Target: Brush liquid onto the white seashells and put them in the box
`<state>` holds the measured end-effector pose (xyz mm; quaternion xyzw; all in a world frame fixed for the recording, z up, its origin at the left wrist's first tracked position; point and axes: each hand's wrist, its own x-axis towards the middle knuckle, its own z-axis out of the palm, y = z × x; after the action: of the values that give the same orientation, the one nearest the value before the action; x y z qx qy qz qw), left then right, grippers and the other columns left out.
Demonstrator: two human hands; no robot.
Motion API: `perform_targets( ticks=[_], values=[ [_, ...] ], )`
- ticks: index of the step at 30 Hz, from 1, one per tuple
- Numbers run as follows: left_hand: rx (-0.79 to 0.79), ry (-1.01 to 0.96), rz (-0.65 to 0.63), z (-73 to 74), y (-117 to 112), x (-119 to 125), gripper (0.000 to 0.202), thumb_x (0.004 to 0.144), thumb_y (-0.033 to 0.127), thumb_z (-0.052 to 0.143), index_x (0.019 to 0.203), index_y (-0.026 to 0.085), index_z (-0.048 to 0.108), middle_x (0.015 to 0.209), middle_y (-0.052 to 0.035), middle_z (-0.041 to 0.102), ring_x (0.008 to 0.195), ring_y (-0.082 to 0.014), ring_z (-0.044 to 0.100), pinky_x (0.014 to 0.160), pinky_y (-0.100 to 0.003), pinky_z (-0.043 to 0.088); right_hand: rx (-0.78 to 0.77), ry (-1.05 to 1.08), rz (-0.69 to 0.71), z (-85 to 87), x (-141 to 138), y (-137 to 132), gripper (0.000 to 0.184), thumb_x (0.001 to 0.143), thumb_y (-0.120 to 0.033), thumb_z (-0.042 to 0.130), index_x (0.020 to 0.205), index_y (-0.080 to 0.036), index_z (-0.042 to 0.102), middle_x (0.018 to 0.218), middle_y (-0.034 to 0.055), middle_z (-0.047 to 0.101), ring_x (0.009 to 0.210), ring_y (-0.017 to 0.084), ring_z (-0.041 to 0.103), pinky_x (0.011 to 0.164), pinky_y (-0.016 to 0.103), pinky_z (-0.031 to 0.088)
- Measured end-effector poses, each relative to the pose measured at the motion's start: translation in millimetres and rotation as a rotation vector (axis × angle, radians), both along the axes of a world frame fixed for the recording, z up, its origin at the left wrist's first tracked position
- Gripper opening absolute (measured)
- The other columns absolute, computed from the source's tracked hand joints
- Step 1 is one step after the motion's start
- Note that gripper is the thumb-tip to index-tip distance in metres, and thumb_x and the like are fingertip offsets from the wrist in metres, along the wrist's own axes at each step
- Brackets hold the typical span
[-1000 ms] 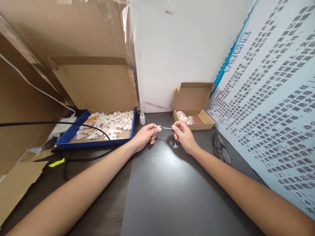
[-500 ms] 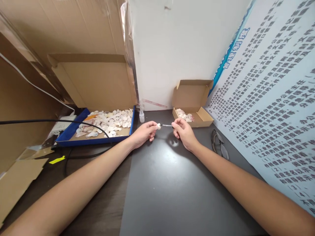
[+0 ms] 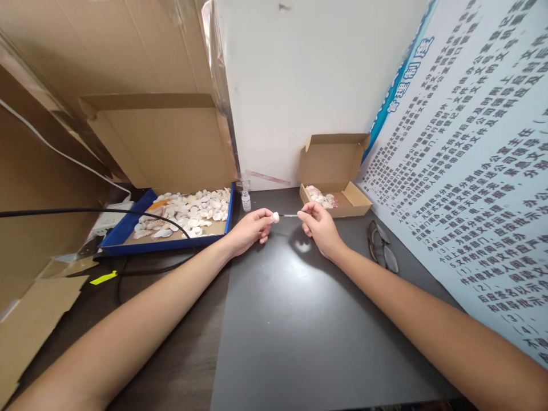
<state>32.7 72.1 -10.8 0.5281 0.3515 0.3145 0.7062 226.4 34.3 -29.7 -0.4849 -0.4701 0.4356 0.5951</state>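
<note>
My left hand (image 3: 253, 231) pinches a small whitish shell (image 3: 276, 217) between thumb and fingertips, above the dark table mat. Opposite it, my right hand (image 3: 319, 227) grips the end of a thin brush (image 3: 291, 215) with a pale, see-through handle and a dark tip. The brush lies nearly level, its tip at the shell's right side; whether it touches is too small to tell. A small clear bottle (image 3: 246, 201) with a label stands just behind my left hand.
At the left is a blue-edged tray (image 3: 166, 245) of many pale shells, crossed by a black cable (image 3: 85, 211). A small open cardboard box (image 3: 359, 206) with shells stands at the back right. Glasses (image 3: 382, 248) lie beside my right forearm. A yellow strip (image 3: 103, 278) lies left.
The view has tilted slightly. Both hands keep their grips on the shell and brush; less of the brush's dark tip shows now.
</note>
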Motion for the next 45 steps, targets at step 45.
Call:
perform_targets(
  ticks=[45],
  values=[
    [0.019,0.013,-0.005,0.1,-0.4,-0.4,0.030,0.078,0.036,0.074,0.081,0.018,0.051,0.057,0.0074,0.038,0.047,-0.0043,0.033,0.042,-0.016,0.031,0.059,-0.154,0.038,-2.3,-1.2,-0.4,0.037,0.083,-0.054,0.062,0.085,-0.020,0.047,0.070,-0.0046,0.046,0.047,0.005,0.038,0.046,0.023,0.031]
  ],
)
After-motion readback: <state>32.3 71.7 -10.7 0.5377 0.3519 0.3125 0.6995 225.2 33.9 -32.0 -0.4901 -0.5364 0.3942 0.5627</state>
